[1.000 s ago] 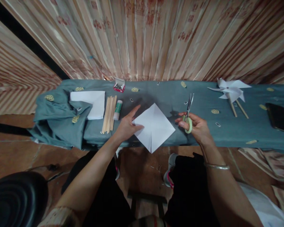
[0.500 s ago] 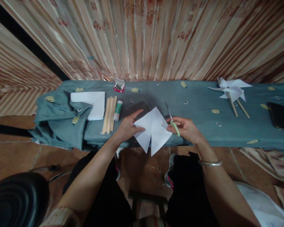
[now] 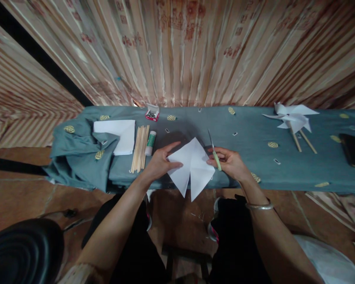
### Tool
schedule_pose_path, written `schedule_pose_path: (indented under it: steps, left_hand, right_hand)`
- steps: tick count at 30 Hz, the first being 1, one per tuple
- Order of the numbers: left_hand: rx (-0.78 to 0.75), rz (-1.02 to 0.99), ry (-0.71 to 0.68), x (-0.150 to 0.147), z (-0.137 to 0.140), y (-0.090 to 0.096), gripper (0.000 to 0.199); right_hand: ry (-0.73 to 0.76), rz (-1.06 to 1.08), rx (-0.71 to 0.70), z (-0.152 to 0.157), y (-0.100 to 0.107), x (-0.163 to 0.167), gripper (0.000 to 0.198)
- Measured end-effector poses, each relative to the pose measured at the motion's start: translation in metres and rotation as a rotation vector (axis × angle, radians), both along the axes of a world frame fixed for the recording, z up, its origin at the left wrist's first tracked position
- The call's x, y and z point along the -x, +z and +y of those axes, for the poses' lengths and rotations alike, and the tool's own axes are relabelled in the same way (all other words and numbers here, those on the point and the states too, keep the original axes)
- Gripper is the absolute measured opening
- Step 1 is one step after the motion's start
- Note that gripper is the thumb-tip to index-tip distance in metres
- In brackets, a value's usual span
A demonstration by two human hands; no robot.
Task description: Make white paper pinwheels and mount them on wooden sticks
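Observation:
A white sheet of paper [image 3: 199, 165], turned corner-up, is held over the table's front edge. It has a slit running up from its lower corner, with the two flaps slightly apart. My left hand [image 3: 162, 159] grips the paper's left corner, thumb on top and the other fingers at its edge or beneath. My right hand [image 3: 230, 162] has green-handled scissors [image 3: 215, 157] in it, blades pointing up and away from me. The thumb and fingers of that hand also reach the paper's right corner. Whether the scissor blades are fully closed is hard to tell.
On the green cloth [image 3: 251, 130] lie folded white paper [image 3: 126, 138], wooden sticks [image 3: 140, 150], a glue stick [image 3: 150, 143] and a small red box of metal pins [image 3: 152, 113]. Paper pinwheels on sticks [image 3: 296, 118] and a black phone [image 3: 354, 150] are at the right. A curtain [image 3: 189, 59] hangs behind.
The view has shifted slightly, so the table sits a little lower. The scissors have turned slightly in my right hand. Both hands keep their hold on the paper.

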State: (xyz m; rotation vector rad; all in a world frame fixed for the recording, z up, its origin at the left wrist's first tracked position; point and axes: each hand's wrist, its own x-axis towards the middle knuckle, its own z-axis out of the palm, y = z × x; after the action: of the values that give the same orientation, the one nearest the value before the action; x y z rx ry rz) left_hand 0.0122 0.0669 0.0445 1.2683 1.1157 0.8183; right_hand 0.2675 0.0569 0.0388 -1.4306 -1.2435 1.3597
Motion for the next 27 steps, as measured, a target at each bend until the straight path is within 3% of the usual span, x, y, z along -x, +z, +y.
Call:
schedule_pose_path:
  steps: [4, 7, 11, 13, 21, 27]
  left_hand:
    - [0.023, -0.038, 0.124, 0.003, 0.001, 0.005, 0.089]
    - [0.059, -0.254, 0.258, 0.002, 0.001, 0.007, 0.082]
    - [0.093, -0.466, 0.178, -0.013, -0.004, 0.004, 0.079]
    - [0.070, -0.447, 0.137, -0.023, -0.008, 0.002, 0.075]
    - [0.150, -0.517, 0.302, -0.044, -0.011, -0.001, 0.055]
    - [0.030, -0.255, 0.323, -0.050, -0.007, -0.003, 0.039]
  right_hand:
    - [0.020, 0.024, -0.012, 0.003, 0.000, 0.004, 0.045]
    - [-0.189, 0.055, -0.092, 0.009, -0.001, 0.005, 0.043]
    - [-0.427, 0.090, -0.172, 0.017, -0.003, 0.011, 0.044]
    - [-0.475, 0.117, -0.194, 0.019, -0.005, 0.017, 0.042]
    - [-0.514, 0.297, -0.147, 0.021, -0.002, 0.038, 0.037]
    - [-0.439, 0.307, -0.110, 0.018, 0.002, 0.055, 0.039]
